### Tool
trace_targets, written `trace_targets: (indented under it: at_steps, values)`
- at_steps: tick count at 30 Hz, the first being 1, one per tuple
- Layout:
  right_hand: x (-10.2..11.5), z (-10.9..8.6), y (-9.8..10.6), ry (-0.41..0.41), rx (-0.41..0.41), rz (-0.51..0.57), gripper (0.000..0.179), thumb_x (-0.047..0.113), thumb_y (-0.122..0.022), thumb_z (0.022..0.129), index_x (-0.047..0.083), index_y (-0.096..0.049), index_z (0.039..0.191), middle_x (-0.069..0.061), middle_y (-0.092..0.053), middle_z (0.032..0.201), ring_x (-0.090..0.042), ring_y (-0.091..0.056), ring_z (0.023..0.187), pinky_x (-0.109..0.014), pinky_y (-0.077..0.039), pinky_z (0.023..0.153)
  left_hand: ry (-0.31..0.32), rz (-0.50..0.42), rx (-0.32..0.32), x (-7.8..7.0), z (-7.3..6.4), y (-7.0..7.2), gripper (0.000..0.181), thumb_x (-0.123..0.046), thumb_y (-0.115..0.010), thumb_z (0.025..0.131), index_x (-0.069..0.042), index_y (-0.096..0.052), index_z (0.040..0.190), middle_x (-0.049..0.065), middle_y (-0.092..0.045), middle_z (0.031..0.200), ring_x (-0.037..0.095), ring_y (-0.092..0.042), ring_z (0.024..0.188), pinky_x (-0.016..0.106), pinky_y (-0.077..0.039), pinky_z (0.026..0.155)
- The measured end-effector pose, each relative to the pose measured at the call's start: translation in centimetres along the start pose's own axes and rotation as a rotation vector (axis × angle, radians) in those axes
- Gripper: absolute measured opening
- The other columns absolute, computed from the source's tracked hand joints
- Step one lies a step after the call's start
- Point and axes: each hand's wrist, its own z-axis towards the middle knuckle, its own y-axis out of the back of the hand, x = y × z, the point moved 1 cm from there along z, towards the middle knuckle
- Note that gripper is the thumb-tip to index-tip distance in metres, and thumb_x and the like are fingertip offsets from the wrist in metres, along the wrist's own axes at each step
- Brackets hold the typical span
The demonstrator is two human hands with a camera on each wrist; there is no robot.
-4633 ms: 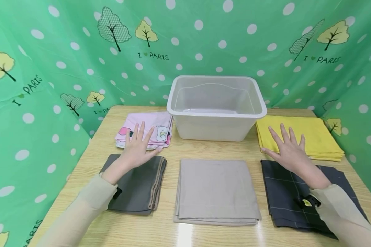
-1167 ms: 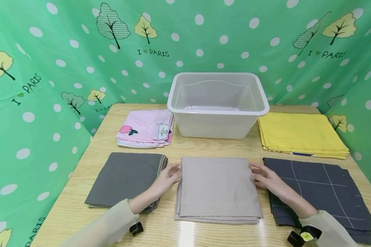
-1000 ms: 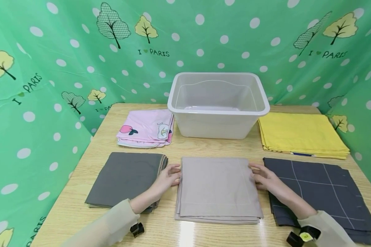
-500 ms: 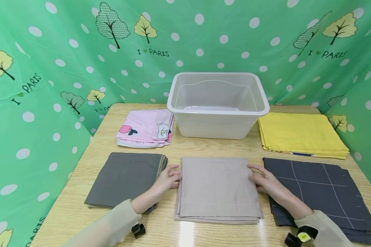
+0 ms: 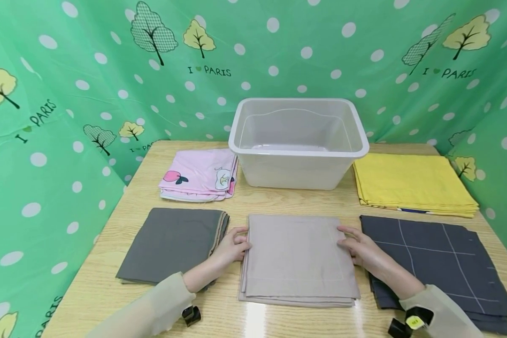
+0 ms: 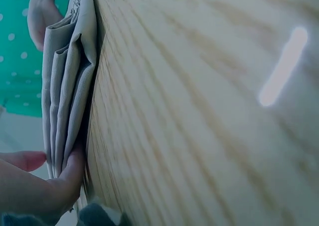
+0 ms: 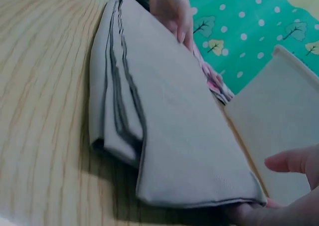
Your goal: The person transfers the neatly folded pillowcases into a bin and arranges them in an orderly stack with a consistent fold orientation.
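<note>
A folded beige-grey cloth (image 5: 297, 256), several layers thick, lies flat at the front middle of the table. At its left edge is my left hand (image 5: 228, 249). The left wrist view shows thumb and a finger pinching the stacked layers (image 6: 65, 96), one on each face. My right hand (image 5: 369, 251) is at the right edge. In the right wrist view its fingers (image 7: 249, 213) reach under the cloth's end while the thumb stands apart above the top face. Parts of the fingers under the cloth are hidden.
An open, pale plastic bin (image 5: 285, 171) stands at the back middle. Pink printed cloth (image 5: 196, 173) and dark grey cloth (image 5: 169, 241) lie folded at left, yellow cloth (image 5: 414, 180) and dark checked cloth (image 5: 431, 256) at right. A green dotted curtain (image 5: 253, 56) hangs behind.
From raised and spread, both hands have come down to the sides of the beige-grey cloth. Over the last second they edge slightly inward at its edges. The cloth stays put.
</note>
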Motion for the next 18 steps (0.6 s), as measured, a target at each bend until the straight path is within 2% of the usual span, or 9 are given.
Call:
trace_targets:
  at_steps: [8,15,18]
  values:
    - [0.21,-0.13,-0.26,-0.039,0.023,0.058,0.066,0.014,-0.050,0.090,0.001,-0.009,0.141,-0.028,-0.025,0.133,-0.015,-0.056,0.087,-0.034,-0.048,0.072,-0.020,-0.016,0.028,0.08,-0.21,-0.48,0.052,0.003,-0.054,0.081,0.002,-0.032,0.128,0.023,-0.059,0.104,0.014,-0.058,0.074,0.029,-0.050,0.061]
    - [0.09,0.13,-0.09,-0.045,0.050,0.102,0.068,0.011,-0.053,0.087,0.002,-0.011,0.141,-0.020,-0.040,0.122,-0.014,-0.059,0.082,-0.032,-0.050,0.069,-0.014,-0.013,0.023,0.21,-0.09,-0.50,0.052,0.003,-0.052,0.083,0.001,-0.031,0.130,0.024,-0.056,0.111,0.016,-0.059,0.079,0.031,-0.051,0.063]
    - [0.02,0.18,-0.10,-0.047,0.062,0.134,0.070,0.010,-0.054,0.087,0.002,-0.010,0.141,-0.022,-0.033,0.129,-0.014,-0.059,0.084,-0.032,-0.050,0.070,-0.011,-0.020,0.012,0.08,-0.09,-0.55,0.051,0.003,-0.051,0.084,0.000,-0.031,0.131,0.024,-0.056,0.110,0.015,-0.059,0.078,0.030,-0.051,0.063]
